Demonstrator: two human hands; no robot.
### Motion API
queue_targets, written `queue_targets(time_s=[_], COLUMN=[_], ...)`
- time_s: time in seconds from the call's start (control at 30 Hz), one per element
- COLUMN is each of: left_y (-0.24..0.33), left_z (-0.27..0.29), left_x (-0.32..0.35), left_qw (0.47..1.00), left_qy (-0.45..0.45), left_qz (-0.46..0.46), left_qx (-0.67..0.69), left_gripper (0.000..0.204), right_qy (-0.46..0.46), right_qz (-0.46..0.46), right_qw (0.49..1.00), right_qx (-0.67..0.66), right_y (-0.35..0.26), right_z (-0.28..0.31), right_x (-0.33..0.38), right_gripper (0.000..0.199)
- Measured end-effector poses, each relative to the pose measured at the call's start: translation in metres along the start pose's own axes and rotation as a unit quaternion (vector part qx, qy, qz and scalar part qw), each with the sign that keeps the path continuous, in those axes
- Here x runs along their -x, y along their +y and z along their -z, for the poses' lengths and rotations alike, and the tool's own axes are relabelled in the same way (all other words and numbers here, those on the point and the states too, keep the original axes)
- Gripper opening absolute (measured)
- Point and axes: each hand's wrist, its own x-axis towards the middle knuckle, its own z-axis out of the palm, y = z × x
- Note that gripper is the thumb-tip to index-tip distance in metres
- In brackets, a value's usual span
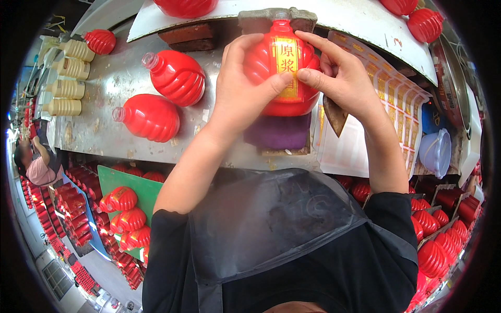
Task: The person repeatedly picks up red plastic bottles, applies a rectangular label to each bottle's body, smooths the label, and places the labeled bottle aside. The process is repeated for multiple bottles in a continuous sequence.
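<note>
Steel bench (109, 125) with red bottles (148, 117)

Labels at the metal workbench

A narrow gold paper label with red characters (286, 67) sits upright on the front of the red ribbed bottle near the bench's far edge. A white backing sheet of gold-and-red stickers in rows (389, 96) lies at the bench's right end, partly peeled bare.

The red bottle's (282, 68) sides were covered by both hands (left (241, 86), right (342, 78)). Its neck was hidden in a grey block (276, 18).
</note>
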Motion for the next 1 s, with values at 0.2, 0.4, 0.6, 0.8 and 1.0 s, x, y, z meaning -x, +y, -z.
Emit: queue_targets(time_s=[0.2,0.4,0.6,0.8,1.0], left_y=[-0.001,0.000,0.004,0.003,0.003], left_z=[-0.001,0.000,0.001,0.001,0.002], left_x=[0.000,-0.001,-0.001,-0.001,-0.002], left_qw=[1.000,1.000,0.999,0.997,0.989], left_qy=[0.002,0.000,-0.004,-0.003,-0.008], left_qz=[0.003,-0.001,-0.011,-0.046,-0.087], left_qx=[-0.012,-0.021,-0.035,-0.058,-0.118], left_gripper=[0.079,0.079,0.085,0.085,0.084], right_qy=[0.021,0.014,0.039,0.012,0.007], right_qz=[0.006,0.006,0.163,0.140,0.152], right_qw=[0.999,1.000,0.984,0.982,0.983], right_qx=[0.035,0.018,0.053,0.124,0.099], right_y=[0.000,-0.006,-0.007,-0.010,0.001], right_z=[-0.005,0.000,0.002,0.001,0.003], right_x=[0.002,0.001,-0.006,-0.013,-0.013], right_gripper=[0.069,0.062,0.039,0.051,0.054])
